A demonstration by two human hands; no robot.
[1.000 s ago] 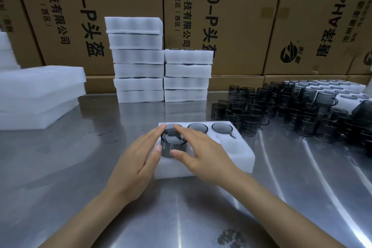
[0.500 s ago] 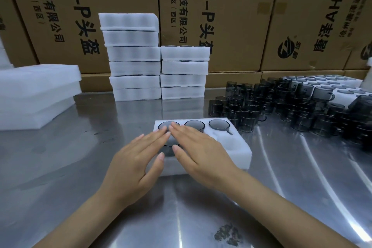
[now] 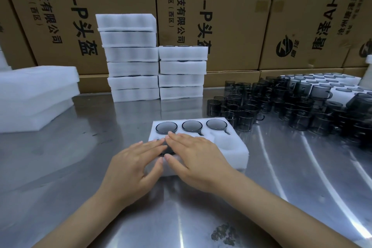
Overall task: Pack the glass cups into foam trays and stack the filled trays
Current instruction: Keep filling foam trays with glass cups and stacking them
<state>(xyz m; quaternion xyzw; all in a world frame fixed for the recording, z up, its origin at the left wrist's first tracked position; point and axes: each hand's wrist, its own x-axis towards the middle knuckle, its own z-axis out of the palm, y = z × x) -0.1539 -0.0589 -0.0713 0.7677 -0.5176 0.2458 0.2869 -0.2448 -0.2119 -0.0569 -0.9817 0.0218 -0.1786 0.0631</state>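
Note:
A white foam tray (image 3: 231, 152) lies on the steel table in front of me. Its far row holds three smoky glass cups (image 3: 192, 126) sunk in their holes. My left hand (image 3: 133, 164) and my right hand (image 3: 196, 156) lie flat side by side over the tray's near-left hole, fingers straight, pressing down on a cup that they almost wholly hide. The near-right hole (image 3: 223, 141) shows bare foam. Many loose dark glass cups (image 3: 281, 104) stand on the table at the right.
Two stacks of filled foam trays (image 3: 181, 72) stand at the back centre, the left stack (image 3: 130, 56) taller. Foam sheets (image 3: 34, 96) are piled at the left. A large foam tray with cups (image 3: 330, 83) lies at the far right. Cardboard boxes (image 3: 221, 16) wall the back.
A second ago my hands held the cup standing high in the near-left hole. They have flattened over it and pushed it down into the foam.

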